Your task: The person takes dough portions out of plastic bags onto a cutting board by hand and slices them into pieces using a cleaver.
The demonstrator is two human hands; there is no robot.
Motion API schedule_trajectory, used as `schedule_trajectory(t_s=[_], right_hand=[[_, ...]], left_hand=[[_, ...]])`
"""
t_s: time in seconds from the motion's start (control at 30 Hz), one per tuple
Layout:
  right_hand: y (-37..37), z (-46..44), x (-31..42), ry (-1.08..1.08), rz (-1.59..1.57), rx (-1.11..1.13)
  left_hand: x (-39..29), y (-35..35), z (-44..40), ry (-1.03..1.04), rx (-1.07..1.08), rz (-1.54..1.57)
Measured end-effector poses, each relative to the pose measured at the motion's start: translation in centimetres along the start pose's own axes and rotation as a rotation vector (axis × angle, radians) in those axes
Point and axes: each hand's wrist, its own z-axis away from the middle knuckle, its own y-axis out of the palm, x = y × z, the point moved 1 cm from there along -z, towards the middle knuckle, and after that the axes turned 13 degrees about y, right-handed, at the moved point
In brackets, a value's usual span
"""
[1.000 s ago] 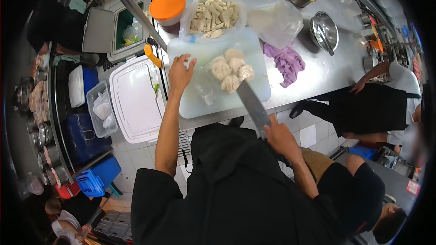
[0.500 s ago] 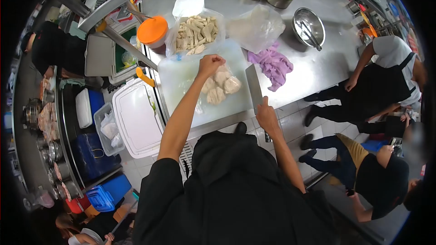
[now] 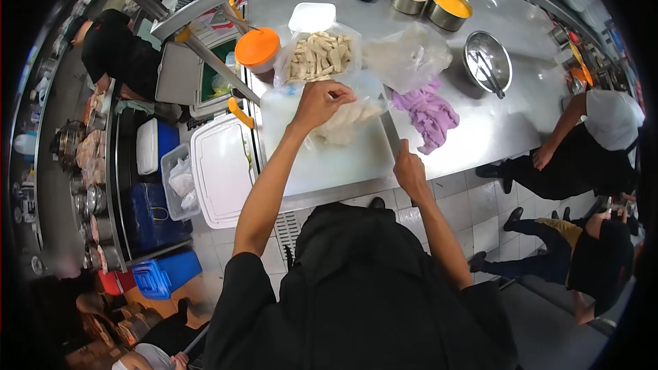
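My left hand [image 3: 320,104] is closed in a pinch on a clear plastic bag, above the white cutting board [image 3: 322,168]. Pale round lumps [image 3: 340,127] lie under and inside the bag, partly smeared by motion. My right hand [image 3: 410,169] grips a cleaver [image 3: 391,133], its blade upright over the board's right edge. Just right of the blade lies a purple cloth [image 3: 428,115]. Behind the board, an open bag [image 3: 319,55] holds pale cut strips.
A steel bowl [image 3: 487,65] with a utensil stands at the right, and two pots [image 3: 449,8] at the back. An orange-lidded tub [image 3: 258,48] is at the left. A person [image 3: 576,140] stands beyond the table's right side.
My left hand has gone from open at the board's left to pinching the bag over the lumps, which has been lifted and shifted. The cleaver has moved off the lumps to the right.
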Motion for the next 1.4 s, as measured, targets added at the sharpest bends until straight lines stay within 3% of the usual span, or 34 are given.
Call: schedule_trajectory(t_s=[0.2, 0.27, 0.3, 0.37, 0.47, 0.5, 0.63, 0.73, 0.9, 1.0, 1.1, 1.17, 1.27, 1.33, 1.4], right_hand=[[-0.3, -0.4, 2.1, 0.007, 0.034, 0.005], [-0.4, -0.5, 2.1, 0.012, 0.046, 0.02], [-0.4, -0.6, 2.2, 0.017, 0.058, 0.035], [-0.1, -0.6, 1.1, 0.0, 0.036, 0.015], [0.7, -1.3, 1.3, -0.049, -0.074, -0.052], [0.7, -1.6, 1.8, -0.066, -0.043, -0.014], [0.4, -2.1, 3.8, -0.096, 0.071, 0.019], [0.9, -2.1, 4.6, -0.076, 0.14, 0.03], [2.0, -1.9, 5.4, -0.007, 0.118, 0.045], [2.4, -1.2, 6.6, 0.044, 0.151, 0.075], [3.5, -1.0, 6.4, 0.052, 0.154, 0.035], [2.8, -0.9, 7.1, 0.05, 0.151, 0.024], [2.8, -1.0, 7.1, 0.063, 0.162, 0.0], [3.0, -1.0, 7.1, 0.051, 0.159, -0.01], [3.2, -1.1, 7.2, 0.055, 0.16, -0.03]], left_hand=[[0.0, -1.4, -1.2, -0.064, -0.124, 0.106], [2.2, -1.2, -0.7, -0.103, -0.071, 0.291], [3.3, -0.6, -0.2, -0.105, -0.085, 0.286], [5.3, -0.1, 0.7, -0.048, -0.181, 0.562], [4.0, 0.6, 2.5, -0.099, -0.364, 0.66], [3.8, 0.5, 2.6, -0.115, -0.306, 0.639], [3.9, 0.2, 4.8, -0.024, -0.587, 0.563], [4.0, -3.2, 8.4, 0.095, -1.046, 0.763], [1.0, -13.1, 15.6, 0.196, -1.557, 0.559], [0.9, -18.4, 18.9, 0.166, -1.706, 0.468], [6.3, -22.2, 21.8, 0.152, -1.788, 0.383], [11.5, -24.1, 23.5, 0.135, -1.862, 0.156], [21.5, -27.1, 24.3, 0.023, -1.878, -0.098], [22.5, -28.0, 22.1, -0.375, -1.61, -0.462], [26.6, -29.2, 20.5, -0.472, -1.366, -0.589]])
